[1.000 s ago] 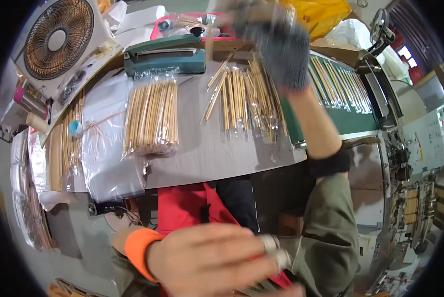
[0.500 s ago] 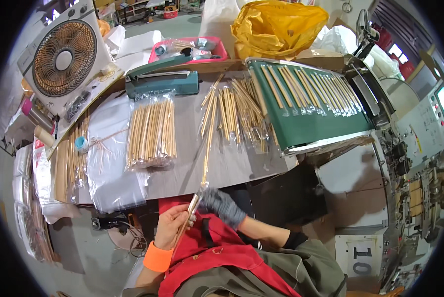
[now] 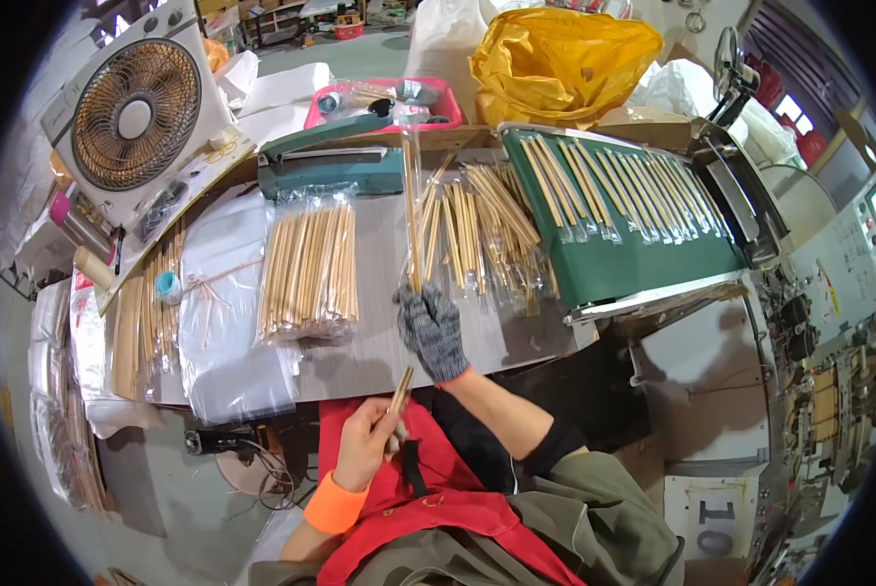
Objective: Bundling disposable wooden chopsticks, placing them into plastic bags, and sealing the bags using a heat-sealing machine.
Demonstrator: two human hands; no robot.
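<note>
My right hand [image 3: 431, 327], in a grey knitted glove, is closed around the lower end of wrapped chopsticks [image 3: 414, 210]. They point away from me over the table, their clear sleeve reaching past the far edge. Close to my red apron, my bare left hand [image 3: 367, 439], with an orange wristband, is closed on wooden chopsticks [image 3: 401, 391] whose tips stick out above the fingers. Just beyond my right hand lies a loose pile of wrapped chopsticks [image 3: 496, 230]. To its left is a clear bag of chopsticks [image 3: 308, 264].
A green sloping conveyor belt [image 3: 614, 259] carries a row of wrapped chopsticks at the right. Behind the table [image 3: 379, 244] are a teal bag sealer [image 3: 330, 171], a pink basket [image 3: 449, 105] and a yellow bag [image 3: 555, 68]. A fan [image 3: 135, 117] stands far left, beyond flat plastic bags [image 3: 228, 342].
My hands have separated. The right one has moved forward over the table, carrying the wrapped chopsticks, while the left stays near the apron with chopsticks in it. The view has shifted slightly.
</note>
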